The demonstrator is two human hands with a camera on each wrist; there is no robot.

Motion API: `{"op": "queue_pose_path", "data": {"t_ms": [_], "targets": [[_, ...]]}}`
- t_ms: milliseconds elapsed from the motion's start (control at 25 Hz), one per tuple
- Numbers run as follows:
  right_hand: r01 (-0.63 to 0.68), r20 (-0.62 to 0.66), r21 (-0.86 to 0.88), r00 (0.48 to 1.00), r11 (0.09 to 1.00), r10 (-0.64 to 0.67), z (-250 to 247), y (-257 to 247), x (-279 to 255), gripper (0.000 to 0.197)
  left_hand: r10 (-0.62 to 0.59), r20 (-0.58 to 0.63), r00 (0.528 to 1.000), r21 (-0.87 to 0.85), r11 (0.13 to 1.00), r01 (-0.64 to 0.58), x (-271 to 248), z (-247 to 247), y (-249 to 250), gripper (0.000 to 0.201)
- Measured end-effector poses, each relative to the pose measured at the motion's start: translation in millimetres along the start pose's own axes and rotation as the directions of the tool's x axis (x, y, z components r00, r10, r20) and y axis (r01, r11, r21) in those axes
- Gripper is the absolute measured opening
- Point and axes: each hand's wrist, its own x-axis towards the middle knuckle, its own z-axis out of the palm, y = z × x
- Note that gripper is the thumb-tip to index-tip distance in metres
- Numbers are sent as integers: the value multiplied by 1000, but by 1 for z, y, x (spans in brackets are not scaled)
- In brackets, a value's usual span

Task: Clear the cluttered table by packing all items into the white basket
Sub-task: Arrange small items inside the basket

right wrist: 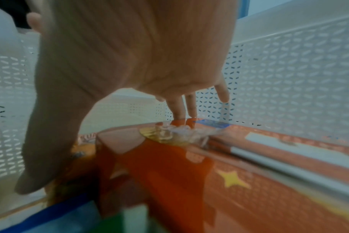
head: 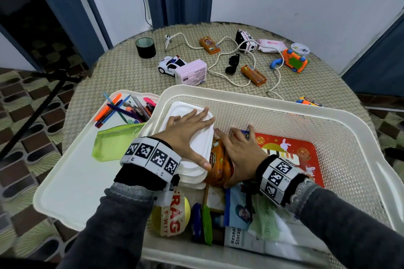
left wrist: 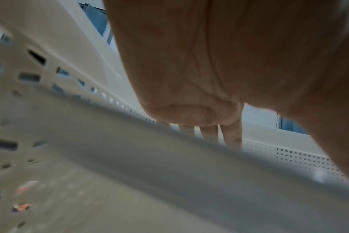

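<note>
Filling most of the near half of the round woven surface (head: 122, 67), the white basket (head: 258, 102) stands with its perforated walls up, and beside it on the left lies a white lid (head: 72, 185) carrying a heap of pens (head: 124, 109) and a green pouch (head: 113, 142). Inside the basket a stack of white containers (head: 196, 144) leans against the left wall, a red picture box (head: 290, 150) lies flat toward the right, and an orange snack packet (head: 218, 164) is wedged between the two. Nearer the body the basket also holds a tape roll with red letters (head: 172, 218), a green strip (head: 207, 223) and resealable bags (head: 240, 238).

The left hand (head: 185, 135) lies flat on the top container, fingers (left wrist: 231, 138) straight and spread, gripping nothing. The right hand (head: 240, 150) rests open too, its fingers (right wrist: 190, 105) touching the corner of the red box and its thumb down beside the orange packet.

Further back, outside the basket, sit a pink box (head: 191, 72), a white toy police car (head: 170, 64), a toy ambulance (head: 246, 41), an orange toy vehicle (head: 294, 60), a dark cup (head: 145, 47), a pink wipes pack (head: 271, 45), two orange snack bars (head: 209, 45) (head: 253, 74), a black clip-like item (head: 232, 64) and a white cable (head: 223, 72) looping among them. A small yellow car (head: 308, 101) peeks out just behind the far rim.
</note>
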Motion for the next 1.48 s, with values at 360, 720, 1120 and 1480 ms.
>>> {"op": "queue_pose_path", "data": {"t_ms": [360, 720, 1120, 1480], "targets": [[-17, -98, 257, 994, 966, 44, -4, 9, 5, 136, -7, -1, 1000, -1, 1000, 7, -1, -1, 2, 117], [3, -126, 252, 992, 968, 30, 0, 11, 26, 117, -8, -8, 1000, 2, 1000, 8, 0, 1, -1, 117], [-29, -165, 385, 981, 923, 100, 6, 6, 30, 109, -7, -6, 1000, -6, 1000, 7, 1, 0, -1, 117], [76, -107, 430, 994, 900, -33, 3, 16, 22, 123, -8, 1, 1000, -4, 1000, 8, 1, -1, 0, 116]]}}
